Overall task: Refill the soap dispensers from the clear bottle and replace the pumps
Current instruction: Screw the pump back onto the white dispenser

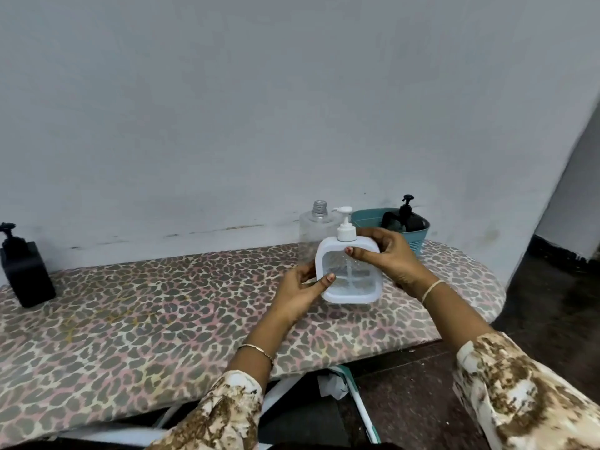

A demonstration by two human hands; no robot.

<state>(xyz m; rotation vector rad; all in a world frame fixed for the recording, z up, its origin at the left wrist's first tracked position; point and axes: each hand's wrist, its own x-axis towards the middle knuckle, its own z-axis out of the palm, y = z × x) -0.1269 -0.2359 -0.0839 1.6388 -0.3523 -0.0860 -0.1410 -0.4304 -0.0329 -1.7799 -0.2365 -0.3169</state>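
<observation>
Head view: both hands hold the white dispenser [350,297], pump fitted, over the leopard-print board [162,306]. The left hand [300,289] grips its lower left edge, thumb curled onto the front, and the right hand [391,258] wraps its upper right corner. Just behind stands the uncapped clear bottle [313,233], beside a teal basket [418,237] holding a black round dispenser [407,217]; a black square dispenser [26,276] stands far left

Both hands [300,287] [388,254] gripping white soap dispenser [349,274], pump [344,224] on, clear bottle [313,235] behind
</observation>
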